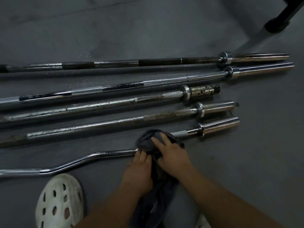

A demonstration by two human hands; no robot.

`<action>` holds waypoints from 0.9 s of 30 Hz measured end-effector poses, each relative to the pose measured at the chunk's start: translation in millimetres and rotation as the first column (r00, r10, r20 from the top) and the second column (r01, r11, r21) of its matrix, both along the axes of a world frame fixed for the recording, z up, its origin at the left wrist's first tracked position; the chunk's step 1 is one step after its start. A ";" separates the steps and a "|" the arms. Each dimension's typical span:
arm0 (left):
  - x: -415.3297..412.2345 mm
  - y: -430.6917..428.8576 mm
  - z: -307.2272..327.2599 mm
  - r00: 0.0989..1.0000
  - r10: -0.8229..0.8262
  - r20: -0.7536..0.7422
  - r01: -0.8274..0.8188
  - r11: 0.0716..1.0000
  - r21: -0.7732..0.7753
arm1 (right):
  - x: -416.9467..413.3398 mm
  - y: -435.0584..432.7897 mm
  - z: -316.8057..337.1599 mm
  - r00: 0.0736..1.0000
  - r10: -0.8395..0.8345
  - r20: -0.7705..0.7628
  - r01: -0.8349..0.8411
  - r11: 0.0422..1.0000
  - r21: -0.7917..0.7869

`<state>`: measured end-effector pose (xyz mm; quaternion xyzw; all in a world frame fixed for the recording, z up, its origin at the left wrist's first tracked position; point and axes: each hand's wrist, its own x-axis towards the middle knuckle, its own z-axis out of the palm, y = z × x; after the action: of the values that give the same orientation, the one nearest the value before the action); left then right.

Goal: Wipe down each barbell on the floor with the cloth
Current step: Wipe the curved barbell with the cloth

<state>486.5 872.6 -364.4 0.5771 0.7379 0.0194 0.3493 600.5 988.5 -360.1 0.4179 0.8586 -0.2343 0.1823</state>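
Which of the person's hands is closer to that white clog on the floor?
Left. The left hand grips the cloth just up and right of the white clog; the right hand presses the cloth farther right.

Dark grey cloth (148, 140); chrome curl bar (69, 163); rust-speckled barbell (98, 107); white perforated shoe (60, 201); grey floor (263, 162).

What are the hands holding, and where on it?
Both the left hand and right hand clutch the dark cloth, bunched over the curved barbell's shaft near its sleeve.
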 end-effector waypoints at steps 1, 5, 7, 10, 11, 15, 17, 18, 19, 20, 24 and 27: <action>-2.0 1.6 0.0 1.000 -0.018 -0.009 0.018 1.000 -0.006 | 5.8 9.1 -4.9 0.993 -0.115 -0.008 0.115 0.992 0.047; -8.8 -2.6 -14.6 0.996 -0.063 -0.059 0.062 0.998 -0.028 | -22.5 1.6 0.5 0.865 -0.501 0.007 0.501 0.865 0.040; -9.7 -8.0 -21.7 0.993 -0.090 -0.075 0.088 0.996 -0.033 | -35.0 -13.3 -0.7 0.926 -0.377 -0.034 0.378 0.925 0.034; -12.8 -10.1 -17.8 0.997 -0.072 -0.036 0.073 0.997 0.011 | -3.2 7.7 -14.4 0.970 -0.209 -0.124 0.217 0.975 0.053; -14.6 -9.5 -14.6 0.997 -0.064 -0.030 0.065 0.997 0.040 | 7.7 18.8 -20.0 0.947 -0.280 -0.159 0.294 0.952 0.078; -17.4 -9.6 -18.9 0.995 -0.091 -0.029 0.093 0.994 0.052 | -24.9 -15.5 -14.2 0.881 -0.442 -0.166 0.454 0.890 0.038; -16.7 -11.2 -24.0 0.998 -0.066 -0.001 0.066 0.997 0.028 | -27.8 -37.7 -17.4 0.978 -0.163 -0.127 0.163 0.987 -0.007; -16.7 -10.7 -21.6 0.999 -0.033 0.016 0.032 0.999 0.029 | -16.2 -34.2 -14.5 0.991 -0.046 -0.127 0.044 0.999 -0.018; -16.9 -9.2 -17.6 1.000 -0.015 0.019 0.014 0.999 0.040 | -0.5 -21.2 -14.3 0.991 -0.004 -0.133 0.004 1.000 -0.001; -17.4 -7.7 -12.7 1.000 -0.006 0.017 0.005 0.998 0.058 | 14.6 -7.4 -15.2 0.992 -0.040 -0.121 0.046 0.998 0.045; -12.8 -14.8 -6.0 0.998 0.005 -0.063 -0.002 0.999 0.043 | -3.2 -15.6 -0.6 0.907 -0.419 -0.039 0.421 0.906 0.042; -6.0 -17.9 2.7 0.995 -0.025 -0.099 0.020 0.999 -0.043 | -9.2 -31.2 -6.2 0.993 -0.007 -0.120 0.000 0.998 -0.057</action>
<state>480.6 854.7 -361.7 0.5783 0.7481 -0.0287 0.3241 591.3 957.3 -366.2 0.3992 0.8603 -0.2836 0.1418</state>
